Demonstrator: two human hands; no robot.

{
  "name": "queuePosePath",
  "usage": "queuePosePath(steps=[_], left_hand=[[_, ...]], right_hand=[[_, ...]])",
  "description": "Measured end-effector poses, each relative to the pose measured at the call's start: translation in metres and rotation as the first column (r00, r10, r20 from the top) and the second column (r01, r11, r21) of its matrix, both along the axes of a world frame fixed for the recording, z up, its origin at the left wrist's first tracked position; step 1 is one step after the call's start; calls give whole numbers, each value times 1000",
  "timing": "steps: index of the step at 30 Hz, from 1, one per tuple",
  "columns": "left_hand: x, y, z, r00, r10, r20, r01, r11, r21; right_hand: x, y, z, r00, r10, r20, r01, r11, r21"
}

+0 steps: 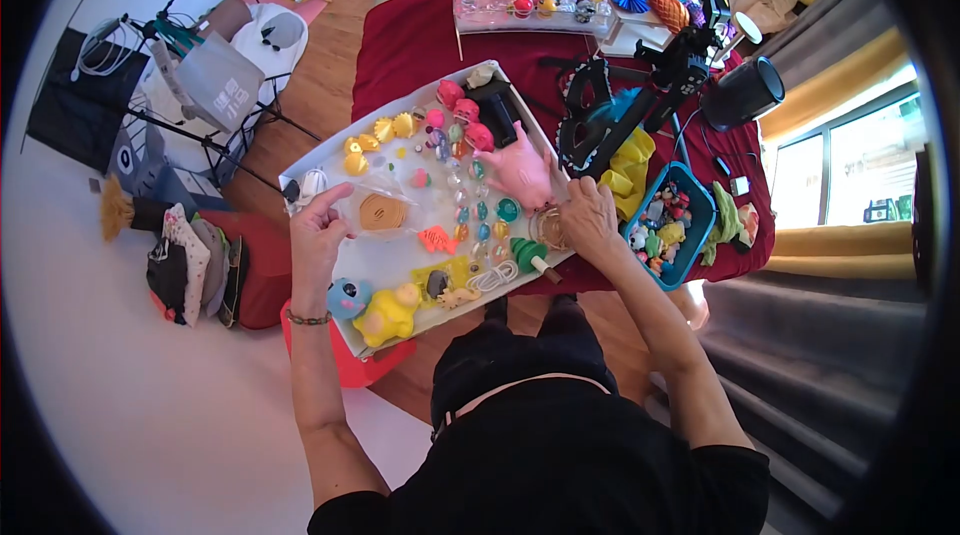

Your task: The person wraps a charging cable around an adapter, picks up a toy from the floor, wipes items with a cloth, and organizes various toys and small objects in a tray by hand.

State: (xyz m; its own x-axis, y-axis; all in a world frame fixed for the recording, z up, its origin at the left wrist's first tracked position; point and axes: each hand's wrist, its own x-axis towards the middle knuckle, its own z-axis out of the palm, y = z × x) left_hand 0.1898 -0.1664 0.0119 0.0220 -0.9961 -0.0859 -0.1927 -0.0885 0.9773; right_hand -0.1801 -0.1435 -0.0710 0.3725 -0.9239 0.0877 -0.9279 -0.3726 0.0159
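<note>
A shallow white tray [375, 275] full of small toys lies tilted across the red cloth. My left hand [322, 225] is over its left rim, index finger and thumb apart. Beside that fingertip is a clear plastic bag [372, 187] with a flat tan round piece [383, 214] in it. My right hand [588, 220] bends over the right rim, touching or close to a clear, brownish round item [548, 229]; its fingertips are partly hidden. Near it lie a pink pig toy [520, 170] and a green item [527, 255]. A yellow squishy toy [388, 315] and a blue one [348, 298] fill the near left corner.
Right of the tray stands a blue basket [712, 225] of small toys, with yellow cloth [630, 170] nearby. A black mask [585, 110] and a black stand [685, 65] are behind. A clear bin [530, 10] of toys sits at the back.
</note>
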Motion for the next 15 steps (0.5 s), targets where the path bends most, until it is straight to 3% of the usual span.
queuePosePath(steps=[8,11,14,15], left_hand=[[-4,2,0,1000,-14,-1,14,1000,14],[-2,5,-1,1000,-13,-13,13,1000,9],[-2,6,-2,1000,-7,-2,7,1000,16],[-2,5,-2,1000,-3,-3,3,1000,15]], right_hand=[[9,1,-6,994,-91,67,96,993,-75],[10,1,22,993,-89,78,98,987,-130],[18,-6,36,972,-118,201,158,968,-197],[24,-12,41,970,-140,200,170,975,-143]])
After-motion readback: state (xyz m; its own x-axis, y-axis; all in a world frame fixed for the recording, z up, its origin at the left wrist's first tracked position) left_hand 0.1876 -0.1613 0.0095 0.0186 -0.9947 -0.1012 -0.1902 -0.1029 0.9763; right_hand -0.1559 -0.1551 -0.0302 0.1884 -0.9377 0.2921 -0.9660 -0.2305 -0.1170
